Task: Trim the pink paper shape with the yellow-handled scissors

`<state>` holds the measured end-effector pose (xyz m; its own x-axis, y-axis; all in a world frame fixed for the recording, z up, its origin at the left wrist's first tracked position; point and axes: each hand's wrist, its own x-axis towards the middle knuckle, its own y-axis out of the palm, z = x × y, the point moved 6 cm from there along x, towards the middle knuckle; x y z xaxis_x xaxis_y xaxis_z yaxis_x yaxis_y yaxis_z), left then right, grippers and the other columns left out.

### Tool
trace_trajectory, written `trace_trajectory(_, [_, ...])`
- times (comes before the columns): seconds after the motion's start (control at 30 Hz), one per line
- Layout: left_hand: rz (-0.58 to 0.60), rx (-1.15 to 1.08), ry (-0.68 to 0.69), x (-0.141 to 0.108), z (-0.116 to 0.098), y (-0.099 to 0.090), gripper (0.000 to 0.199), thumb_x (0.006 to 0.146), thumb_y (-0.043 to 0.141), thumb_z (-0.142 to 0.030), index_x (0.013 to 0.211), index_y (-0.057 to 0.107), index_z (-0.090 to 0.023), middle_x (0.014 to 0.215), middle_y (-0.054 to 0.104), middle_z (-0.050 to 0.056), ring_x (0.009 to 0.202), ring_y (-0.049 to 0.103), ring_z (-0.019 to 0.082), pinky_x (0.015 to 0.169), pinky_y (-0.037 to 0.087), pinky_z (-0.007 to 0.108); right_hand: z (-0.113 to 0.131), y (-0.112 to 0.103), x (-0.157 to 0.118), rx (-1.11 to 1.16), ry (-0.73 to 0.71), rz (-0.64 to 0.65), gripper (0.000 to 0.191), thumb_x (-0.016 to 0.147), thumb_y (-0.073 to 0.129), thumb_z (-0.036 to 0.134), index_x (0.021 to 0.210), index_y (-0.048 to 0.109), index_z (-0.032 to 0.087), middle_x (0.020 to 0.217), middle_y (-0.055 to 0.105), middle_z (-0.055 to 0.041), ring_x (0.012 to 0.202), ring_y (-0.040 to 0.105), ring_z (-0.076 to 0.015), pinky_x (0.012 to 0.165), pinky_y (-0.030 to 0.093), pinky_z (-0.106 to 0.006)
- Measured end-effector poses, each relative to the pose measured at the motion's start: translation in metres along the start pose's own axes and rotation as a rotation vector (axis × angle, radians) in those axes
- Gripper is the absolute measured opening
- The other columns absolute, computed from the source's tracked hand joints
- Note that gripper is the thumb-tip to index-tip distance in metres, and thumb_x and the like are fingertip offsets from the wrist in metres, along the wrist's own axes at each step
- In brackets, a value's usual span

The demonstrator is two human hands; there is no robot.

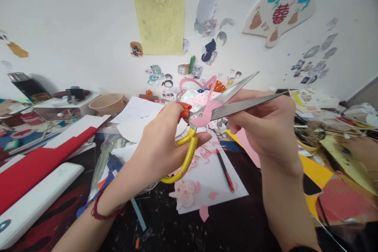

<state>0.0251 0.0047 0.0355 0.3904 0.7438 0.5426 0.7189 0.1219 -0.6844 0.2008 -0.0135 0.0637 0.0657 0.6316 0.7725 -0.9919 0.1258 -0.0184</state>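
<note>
My left hand [156, 145] is closed on the handles of a pair of scissors [245, 105], one handle yellow and one orange-red. The blades stand apart and point right, passing in front of my right hand [274, 134]. A pink paper cutout [208, 111] with a curved outline lies between the blades near the pivot. Fingers of my right hand are pinched just behind the lower blade, seemingly on the cutout; the blade hides the exact grip. Below are a white sheet [215, 197], pink paper scraps [203, 213] and a pale pink flower-shaped piece [185, 193].
A red and black pen [226, 171] lies on the white sheet. At left are a long white case [44, 201], a red strip [50, 165] and a round tan bowl [106, 104]. Yellow and pink papers [339, 201] crowd the right. A decorated wall [88, 19] rises behind.
</note>
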Motion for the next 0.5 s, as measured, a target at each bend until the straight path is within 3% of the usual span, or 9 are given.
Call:
trace_trajectory(0.33, [-0.005, -0.042, -0.024, 0.0, 0.001, 0.0, 0.035, 0.086, 0.055, -0.05, 0.103, 0.047, -0.02, 0.101, 0.057, 0.006, 0.087, 0.053, 0.022, 0.075, 0.042, 0.041, -0.002, 0.006, -0.004, 0.029, 0.0, -0.063, 0.018, 0.071, 0.069, 0.004, 0.063, 0.073, 0.019, 0.056, 0.062, 0.0032, 0.048, 0.052, -0.0071, 0.04, 0.044, -0.021])
trace_trajectory(0.5, [-0.013, -0.08, -0.049, 0.001, 0.002, 0.001, 0.041, 0.085, 0.055, -0.053, 0.108, 0.051, -0.019, 0.11, 0.059, 0.01, 0.097, 0.056, 0.026, 0.087, 0.044, 0.047, -0.006, 0.011, -0.007, 0.042, 0.006, -0.128, 0.017, 0.072, 0.068, 0.007, 0.062, 0.071, 0.02, 0.055, 0.061, 0.0037, 0.044, 0.048, -0.0064, 0.038, 0.042, -0.022])
